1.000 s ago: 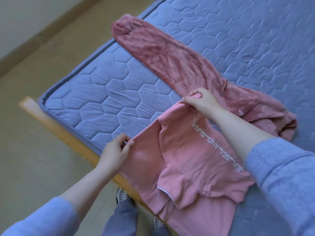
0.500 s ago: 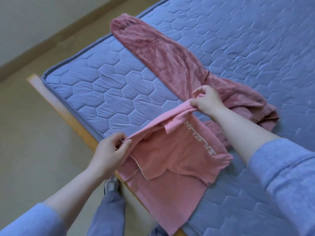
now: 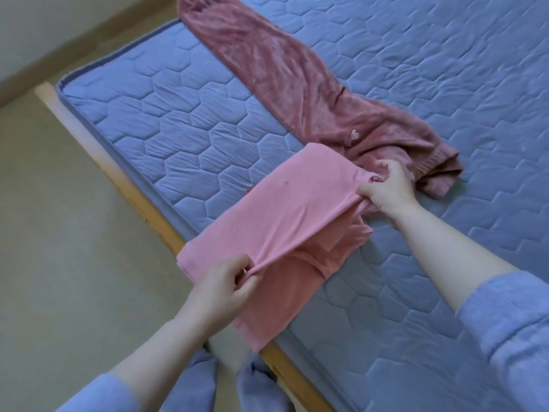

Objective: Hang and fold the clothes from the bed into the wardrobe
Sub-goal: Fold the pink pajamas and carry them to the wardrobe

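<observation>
Pink shirt (image 3: 297,203) had flipped plain-side up, lettering hidden, left hand (image 3: 228,281) and right hand (image 3: 386,188) each pinching an end, stretched taut over the near edge of the bed (image 3: 178,129), so folding looked well begun.

I am counting two garments on one mattress (image 3: 445,84): one pink shirt (image 3: 297,203) toward six o'clock, one pair of rose trousers (image 3: 267,69) toward twelve. I am seeing two hands, left hand (image 3: 225,281) and right hand (image 3: 389,188), plus one bed frame (image 3: 127,185).
</observation>
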Motion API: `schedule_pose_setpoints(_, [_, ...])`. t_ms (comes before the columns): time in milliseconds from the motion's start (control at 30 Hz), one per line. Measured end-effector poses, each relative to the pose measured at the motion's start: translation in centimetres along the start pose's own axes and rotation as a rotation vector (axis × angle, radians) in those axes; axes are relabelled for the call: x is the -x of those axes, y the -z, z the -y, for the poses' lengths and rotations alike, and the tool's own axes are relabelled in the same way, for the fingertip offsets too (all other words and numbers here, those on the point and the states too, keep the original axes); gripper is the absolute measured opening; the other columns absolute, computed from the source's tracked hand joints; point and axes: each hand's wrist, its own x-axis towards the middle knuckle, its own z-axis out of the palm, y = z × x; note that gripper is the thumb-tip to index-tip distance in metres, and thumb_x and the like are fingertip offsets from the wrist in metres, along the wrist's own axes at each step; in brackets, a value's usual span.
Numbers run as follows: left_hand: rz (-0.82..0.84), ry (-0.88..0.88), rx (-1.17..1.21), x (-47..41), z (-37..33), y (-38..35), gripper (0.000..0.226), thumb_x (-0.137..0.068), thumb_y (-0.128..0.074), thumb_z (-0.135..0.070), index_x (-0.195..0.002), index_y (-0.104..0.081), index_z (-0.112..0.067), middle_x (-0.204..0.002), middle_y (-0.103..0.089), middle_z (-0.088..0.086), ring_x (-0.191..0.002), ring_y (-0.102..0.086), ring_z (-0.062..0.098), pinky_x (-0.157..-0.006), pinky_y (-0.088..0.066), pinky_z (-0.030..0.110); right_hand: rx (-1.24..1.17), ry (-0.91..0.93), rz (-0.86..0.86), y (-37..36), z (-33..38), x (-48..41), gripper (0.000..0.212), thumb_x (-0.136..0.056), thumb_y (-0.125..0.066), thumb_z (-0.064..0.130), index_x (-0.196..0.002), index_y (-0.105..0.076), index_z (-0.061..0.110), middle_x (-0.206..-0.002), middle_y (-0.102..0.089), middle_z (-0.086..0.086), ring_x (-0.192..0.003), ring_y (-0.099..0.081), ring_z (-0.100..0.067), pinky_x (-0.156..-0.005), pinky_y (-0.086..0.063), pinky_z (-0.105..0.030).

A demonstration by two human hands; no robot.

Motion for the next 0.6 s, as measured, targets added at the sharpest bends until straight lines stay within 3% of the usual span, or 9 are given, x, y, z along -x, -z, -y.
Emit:
schedule_pose_setpoints(67, [0.058,0.025,-0.042,0.8,0.3,-2.2,0.020,-0.087,-0.057,-0.033,-0.070,-0.046,-0.027,-0.058,-0.050,-0.007,-0.057,-0.046,0.009,-0.057,-0.041,0.034,-0.112,-0.112,0.011,-0.1,-2.5,0.2,0.060,-0.070,-0.076,0.007,-0.125,-0.054,0.009,-0.114,-0.057,-0.009,-0.101,-0.060,-0.028,-0.093,-0.051,-0.044])
schedule_pose_setpoints(167, [0.098,0.026,-0.174,1.6,1.5,-5.1,0.011,-0.085,-0.054,-0.031,-0.080,-0.048,-0.023,-0.067,-0.051,-0.007,-0.067,-0.052,0.016,-0.062,-0.043,0.036,-0.471,-0.373,0.029,-1.6,-5.9,1.3,0.015,-0.072,-0.073,0.002,-0.082,-0.062,0.004,-0.095,-0.058,-0.015,-0.081,-0.056,-0.024,-0.074,-0.047,-0.039])
schedule_pose_setpoints(200, [0.111,0.031,-0.207,1.7,2.0,-5.9,0.011,-0.085,-0.054,-0.029,-0.081,-0.045,-0.023,-0.070,-0.050,-0.008,-0.070,-0.053,0.018,-0.062,-0.041,0.035,-0.562,-0.468,0.032,-2.3,-6.9,1.8,0.011,-0.076,-0.072,0.002,-0.078,-0.062,0.007,-0.095,-0.060,-0.015,-0.081,-0.057,-0.023,-0.073,-0.046,-0.038])
schedule_pose_setpoints(300, [0.194,0.076,-0.253,1.7,3.7,-7.9,0.014,-0.079,-0.052,-0.016,-0.082,-0.041,-0.024,-0.081,-0.047,-0.007,-0.080,-0.051,0.020,-0.064,-0.038,0.033,-0.691,-0.637,0.157,-4.4,-9.2,2.9,0.013,-0.087,-0.067,0.017,-0.100,-0.063,0.017,-0.101,-0.062,-0.006,-0.093,-0.057,-0.020,-0.080,-0.044,-0.034])
schedule_pose_setpoints(400, [0.236,0.149,-0.282,1.6,5.1,-9.2,0.014,-0.076,-0.049,-0.012,-0.085,-0.044,-0.021,-0.085,-0.050,-0.001,-0.083,-0.053,0.024,-0.068,-0.044,0.037,-0.866,-0.681,0.252,-6.4,-10.5,4.1,0.040,-0.090,-0.064,0.023,-0.129,-0.054,0.023,-0.119,-0.061,-0.002,-0.111,-0.056,-0.019,-0.089,-0.044,-0.034])
schedule_pose_setpoints(500, [0.221,0.170,-0.313,1.4,5.9,-9.8,0.015,-0.076,-0.050,-0.014,-0.089,-0.047,-0.021,-0.087,-0.048,-0.002,-0.084,-0.055,0.026,-0.069,-0.045,0.037,-0.846,-0.672,0.281,-7.8,-10.9,5.0,0.048,-0.087,-0.068,0.022,-0.133,-0.053,0.018,-0.126,-0.061,-0.003,-0.115,-0.056,-0.020,-0.098,-0.044,-0.037])
schedule_pose_setpoints(600, [0.195,0.133,-0.369,1.2,6.0,-9.7,0.014,-0.077,-0.052,-0.014,-0.090,-0.053,-0.019,-0.084,-0.043,-0.003,-0.081,-0.052,0.024,-0.068,-0.041,0.034,-0.783,-0.602,0.211,-8.5,-11.2,5.3,0.037,-0.090,-0.066,0.014,-0.125,-0.056,0.011,-0.119,-0.064,-0.011,-0.097,-0.063,-0.023,-0.080,-0.051,-0.036])
